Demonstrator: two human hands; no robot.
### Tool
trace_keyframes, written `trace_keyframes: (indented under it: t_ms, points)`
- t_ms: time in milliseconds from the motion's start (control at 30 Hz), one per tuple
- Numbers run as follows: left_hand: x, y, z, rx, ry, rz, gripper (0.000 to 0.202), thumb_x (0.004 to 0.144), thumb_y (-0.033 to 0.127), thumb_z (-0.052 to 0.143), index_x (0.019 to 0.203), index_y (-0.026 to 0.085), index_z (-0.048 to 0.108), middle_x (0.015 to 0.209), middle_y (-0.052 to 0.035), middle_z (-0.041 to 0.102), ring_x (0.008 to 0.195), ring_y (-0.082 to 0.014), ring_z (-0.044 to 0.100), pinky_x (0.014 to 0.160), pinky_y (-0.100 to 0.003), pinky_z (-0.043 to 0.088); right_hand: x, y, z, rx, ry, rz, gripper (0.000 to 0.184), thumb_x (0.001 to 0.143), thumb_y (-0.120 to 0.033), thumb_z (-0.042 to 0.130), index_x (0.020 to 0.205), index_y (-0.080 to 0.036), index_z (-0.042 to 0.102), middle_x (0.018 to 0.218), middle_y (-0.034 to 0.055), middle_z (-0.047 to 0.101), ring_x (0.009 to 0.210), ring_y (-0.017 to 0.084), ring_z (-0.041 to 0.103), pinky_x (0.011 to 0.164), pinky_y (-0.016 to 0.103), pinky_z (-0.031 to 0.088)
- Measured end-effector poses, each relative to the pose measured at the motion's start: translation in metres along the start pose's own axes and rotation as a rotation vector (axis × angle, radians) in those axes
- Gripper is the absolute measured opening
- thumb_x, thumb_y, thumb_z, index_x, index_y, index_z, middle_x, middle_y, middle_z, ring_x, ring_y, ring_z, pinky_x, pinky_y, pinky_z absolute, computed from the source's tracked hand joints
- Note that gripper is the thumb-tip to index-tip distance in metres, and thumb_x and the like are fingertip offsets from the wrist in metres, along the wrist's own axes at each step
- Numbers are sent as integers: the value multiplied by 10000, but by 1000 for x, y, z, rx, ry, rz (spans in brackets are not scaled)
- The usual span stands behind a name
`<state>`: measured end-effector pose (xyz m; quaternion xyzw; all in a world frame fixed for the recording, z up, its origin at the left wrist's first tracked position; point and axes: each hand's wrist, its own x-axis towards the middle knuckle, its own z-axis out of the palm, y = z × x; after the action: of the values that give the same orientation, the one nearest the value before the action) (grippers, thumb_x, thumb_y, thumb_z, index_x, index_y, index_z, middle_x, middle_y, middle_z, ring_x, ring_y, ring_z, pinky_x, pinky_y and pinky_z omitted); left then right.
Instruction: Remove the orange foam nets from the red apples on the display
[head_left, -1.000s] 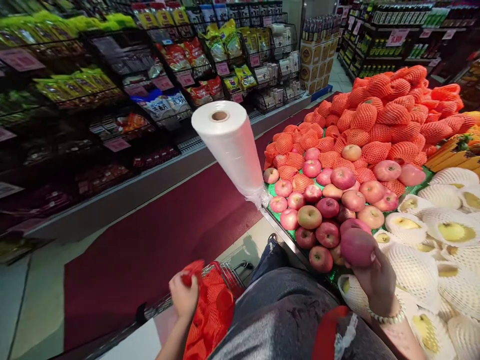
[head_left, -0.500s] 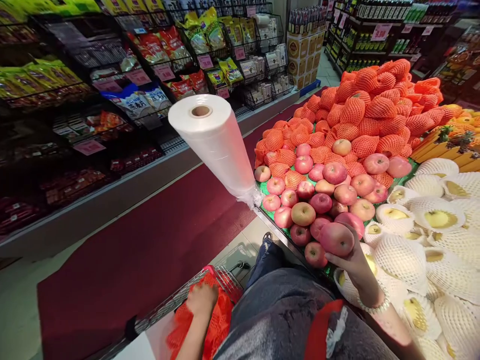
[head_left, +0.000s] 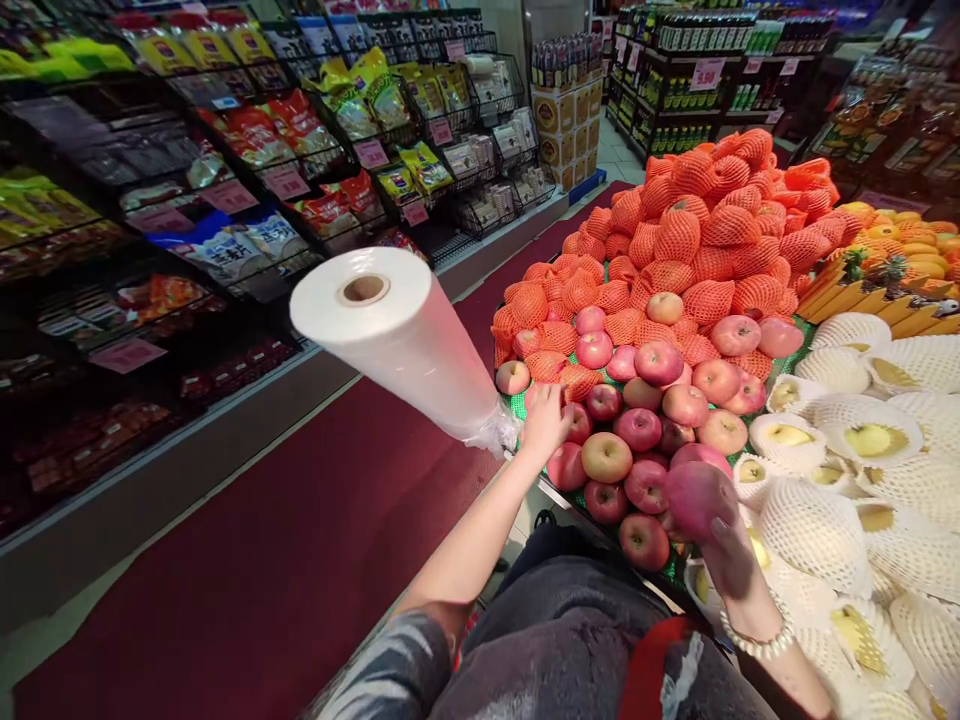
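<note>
My right hand [head_left: 724, 555] is closed around a large dull-red apple [head_left: 699, 500], held just above the near edge of the apple pile. A beaded bracelet [head_left: 761, 628] circles that wrist. My left hand [head_left: 545, 425] reaches over the left side of the pile, fingers stretched forward and slightly bent. Its fingertips are by an orange foam net sleeve [head_left: 579, 381], and it partly covers the apples beneath; I see nothing held in it. Loose apples lie between the hands, among them a yellowish-red apple [head_left: 606, 457] and a red apple [head_left: 643, 541] at the front edge.
A big roll of clear plastic bags [head_left: 442, 360] stands at the display's left corner. Orange-netted fruit [head_left: 675, 235] is heaped behind the apples. Pale fruit in white foam nets [head_left: 814, 535] fills the right side. Snack shelves [head_left: 292, 180] line the left, beyond a dark red floor mat [head_left: 247, 540].
My left hand has left the orange netting at the cart and moved up and forward onto the apples. My right hand still holds its apple, now turned and slightly lower. The view has shifted.
</note>
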<state>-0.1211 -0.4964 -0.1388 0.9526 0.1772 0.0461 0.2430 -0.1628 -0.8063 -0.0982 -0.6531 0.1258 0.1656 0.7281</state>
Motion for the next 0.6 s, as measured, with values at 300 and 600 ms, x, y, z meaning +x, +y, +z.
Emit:
trace_keyframes:
  t_ms: [300,600]
  points:
    - [108,-4,15,283,-274,166,824,596,393,961,1256,25,631,1301,-269,640,1393,-445,443,1266,-537,114,-21,-13,22,176,281,32,828,481,-526,949,1251,-451,652,1449,11,622,1491,387,449,1286,634,237]
    - [94,-16,16,205,-157,258,751,691,513,874,1179,23,582,1227,-219,624,1293,-379,481,1214,-536,246,-26,-3,55,202,359,28,790,485,-550,932,1198,-352,657,1364,44,665,1393,354,552,1297,564,278]
